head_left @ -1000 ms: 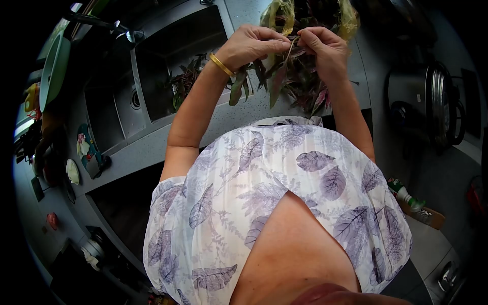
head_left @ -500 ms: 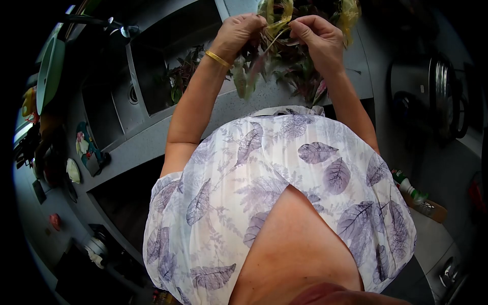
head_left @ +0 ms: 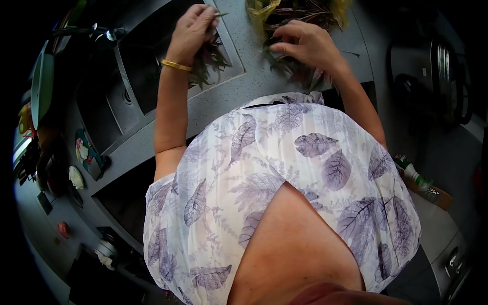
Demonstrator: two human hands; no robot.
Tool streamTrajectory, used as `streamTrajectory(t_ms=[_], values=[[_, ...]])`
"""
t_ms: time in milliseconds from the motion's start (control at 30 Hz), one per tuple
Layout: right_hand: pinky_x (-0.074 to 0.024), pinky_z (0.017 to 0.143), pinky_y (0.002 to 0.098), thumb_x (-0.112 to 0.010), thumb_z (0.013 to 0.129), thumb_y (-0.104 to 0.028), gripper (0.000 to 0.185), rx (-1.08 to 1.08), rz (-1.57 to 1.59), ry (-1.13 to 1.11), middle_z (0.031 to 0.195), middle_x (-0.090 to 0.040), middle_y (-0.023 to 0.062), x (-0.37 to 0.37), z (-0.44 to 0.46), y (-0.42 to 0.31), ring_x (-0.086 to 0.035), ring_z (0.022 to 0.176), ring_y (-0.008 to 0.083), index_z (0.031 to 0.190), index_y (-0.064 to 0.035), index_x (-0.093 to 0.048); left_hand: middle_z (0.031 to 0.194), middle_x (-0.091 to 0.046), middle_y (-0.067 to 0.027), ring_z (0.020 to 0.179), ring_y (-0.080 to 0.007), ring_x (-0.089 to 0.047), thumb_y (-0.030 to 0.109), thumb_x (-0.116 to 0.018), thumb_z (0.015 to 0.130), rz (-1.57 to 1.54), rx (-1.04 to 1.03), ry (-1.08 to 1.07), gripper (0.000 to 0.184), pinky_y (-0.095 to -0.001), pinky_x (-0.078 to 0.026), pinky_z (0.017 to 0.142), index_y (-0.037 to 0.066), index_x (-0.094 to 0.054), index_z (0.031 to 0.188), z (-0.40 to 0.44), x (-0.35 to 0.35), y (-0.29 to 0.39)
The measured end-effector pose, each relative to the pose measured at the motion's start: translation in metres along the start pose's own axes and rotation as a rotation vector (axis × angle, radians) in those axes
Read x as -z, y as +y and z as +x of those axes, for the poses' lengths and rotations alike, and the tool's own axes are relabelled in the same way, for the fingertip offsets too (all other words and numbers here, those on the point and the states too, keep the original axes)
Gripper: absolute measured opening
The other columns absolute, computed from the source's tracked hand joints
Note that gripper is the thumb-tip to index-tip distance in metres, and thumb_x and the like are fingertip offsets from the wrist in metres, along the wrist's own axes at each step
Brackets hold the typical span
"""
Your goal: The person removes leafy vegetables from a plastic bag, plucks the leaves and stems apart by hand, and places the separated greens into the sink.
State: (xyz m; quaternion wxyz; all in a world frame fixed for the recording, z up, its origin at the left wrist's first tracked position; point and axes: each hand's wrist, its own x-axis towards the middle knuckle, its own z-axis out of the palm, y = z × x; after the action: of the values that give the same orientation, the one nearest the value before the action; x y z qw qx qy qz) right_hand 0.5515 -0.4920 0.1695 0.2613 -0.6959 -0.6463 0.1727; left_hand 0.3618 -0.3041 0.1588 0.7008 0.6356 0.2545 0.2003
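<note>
At the top, my left hand [head_left: 193,31] is over the sink edge, its fingers pinched on a green leaf [head_left: 220,15] whose tip sticks out to the right. Below it, a heap of purple-green leafy greens [head_left: 211,63] lies in the sink [head_left: 152,86]. To the right, my right hand [head_left: 307,46] is over more leafy greens [head_left: 292,68] on the counter, thumb and curled fingers apart and among the leaves. A yellow plastic bag [head_left: 258,15] stands around the stems behind that hand.
A grey speckled counter [head_left: 231,96] runs along in front of me. The tap [head_left: 112,33] is at the upper left, with a pale green basin [head_left: 42,84] beyond it. A dark appliance [head_left: 432,86] stands at the right. Bottles [head_left: 409,168] are below it.
My left hand has moved left from the bag to the sink with a leaf. The right hand has shifted slightly left and down over the greens. Both hands had been pinching a stem together.
</note>
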Motion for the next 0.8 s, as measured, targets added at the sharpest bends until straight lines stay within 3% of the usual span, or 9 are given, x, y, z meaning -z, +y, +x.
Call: streamTrajectory(t_ms=[100, 133, 233, 300, 367, 400, 467, 633, 800], values=[[-0.0463, 0.07, 0.0382, -0.071, 0.067, -0.044, 0.045, -0.042, -0.402, -0.365, 0.09, -0.059, 0.0109, -0.005, -0.011, -0.002, -0.058, 0.085, 0.0292, 0.085, -0.0037, -0.065, 0.078, -0.06, -0.0027, 0.062, -0.0084, -0.053, 0.03, -0.053, 0.091, 0.36, -0.028, 0.233, 0.029, -0.0207, -0.042, 0.056, 0.002, -0.055, 0.099, 0.001, 0.048, -0.017], [-0.0457, 0.07, 0.0396, -0.071, 0.067, -0.041, 0.039, 0.017, -0.448, -0.334, 0.084, -0.058, 0.011, -0.016, -0.017, 0.005, -0.058, 0.082, 0.0284, 0.079, -0.0039, -0.064, 0.082, -0.063, -0.0058, 0.068, -0.0126, -0.058, 0.031, -0.055, 0.09, 0.503, -0.016, 0.283, 0.033, -0.0237, -0.045, 0.061, 0.001, -0.055, 0.104, 0.0, 0.056, -0.021], [-0.0467, 0.07, 0.0408, -0.07, 0.069, -0.034, 0.033, -0.055, -0.393, -0.423, 0.08, -0.062, 0.0131, -0.034, -0.018, 0.016, -0.06, 0.081, 0.0297, 0.08, -0.003, -0.066, 0.095, -0.065, -0.0121, 0.087, -0.023, -0.061, 0.032, -0.057, 0.087, 1.841, -0.434, 0.588, 0.039, -0.0308, -0.047, 0.075, 0.004, -0.056, 0.114, -0.011, 0.059, -0.032], [-0.0477, 0.07, 0.0419, -0.07, 0.069, -0.031, 0.03, -0.137, -0.241, -0.313, 0.079, -0.065, 0.0158, -0.039, -0.017, 0.025, -0.062, 0.078, 0.0329, 0.08, -0.0033, -0.067, 0.099, -0.064, -0.0138, 0.095, -0.0259, -0.059, 0.031, -0.059, 0.085, 1.313, -0.393, 0.5, 0.038, -0.0323, -0.046, 0.081, 0.006, -0.059, 0.113, -0.014, 0.057, -0.03], [-0.0491, 0.063, 0.0334, -0.069, 0.075, -0.027, 0.027, -0.242, 0.17, -0.161, 0.075, -0.066, 0.0112, -0.026, -0.012, 0.029, -0.064, 0.07, 0.0221, 0.086, -0.0019, -0.068, 0.103, -0.064, -0.0123, 0.098, -0.026, -0.059, 0.029, -0.063, 0.082, 0.81, -0.295, 0.402, 0.031, -0.0329, -0.045, 0.087, 0.005, -0.065, 0.102, -0.021, 0.038, -0.021], [-0.0491, 0.06, 0.0293, -0.068, 0.078, -0.026, 0.025, -0.328, 0.447, -0.077, 0.073, -0.066, 0.0077, -0.02, -0.007, 0.031, -0.063, 0.066, 0.0166, 0.086, -0.0024, -0.068, 0.102, -0.065, -0.0107, 0.097, -0.0242, -0.059, 0.022, -0.065, 0.081, 0.732, -0.388, 0.346, 0.026, -0.033, -0.045, 0.087, 0.005, -0.066, 0.1, -0.023, 0.028, -0.02], [-0.0431, 0.05, 0.017, -0.066, 0.083, -0.021, 0.017, -0.465, 0.845, 0.088, 0.071, -0.065, 0.0018, 0.001, 0.001, 0.023, -0.056, 0.057, 0.0053, 0.087, -0.0051, -0.068, 0.104, -0.064, -0.0081, 0.097, -0.0185, -0.059, 0.012, -0.066, 0.081, 0.799, -0.709, 0.18, 0.024, -0.0286, -0.048, 0.083, 0.007, -0.066, 0.105, -0.022, 0.011, -0.018], [-0.0422, 0.046, 0.0168, -0.067, 0.083, -0.022, 0.018, -0.489, 1.373, 0.096, 0.07, -0.064, 0.002, 0.005, 0.004, 0.036, -0.055, 0.054, 0.0056, 0.088, -0.0047, -0.067, 0.107, -0.063, -0.0087, 0.098, -0.0211, -0.059, 0.003, -0.073, 0.07, 0.697, -0.779, -0.02, 0.041, -0.0293, -0.048, 0.084, 0.007, -0.063, 0.11, -0.033, -0.046, -0.002], [-0.0428, 0.049, 0.0159, -0.063, 0.085, -0.024, 0.021, -0.478, 1.371, 0.075, 0.076, -0.066, 0.0034, -0.005, 0.004, 0.017, -0.055, 0.056, 0.0053, 0.092, -0.0047, -0.067, 0.104, -0.064, -0.0075, 0.096, -0.021, -0.06, 0.005, -0.071, 0.073, 0.75, -0.98, -0.013, 0.033, -0.0308, -0.047, 0.085, 0.006, -0.064, 0.106, -0.03, -0.07, 0.001]])
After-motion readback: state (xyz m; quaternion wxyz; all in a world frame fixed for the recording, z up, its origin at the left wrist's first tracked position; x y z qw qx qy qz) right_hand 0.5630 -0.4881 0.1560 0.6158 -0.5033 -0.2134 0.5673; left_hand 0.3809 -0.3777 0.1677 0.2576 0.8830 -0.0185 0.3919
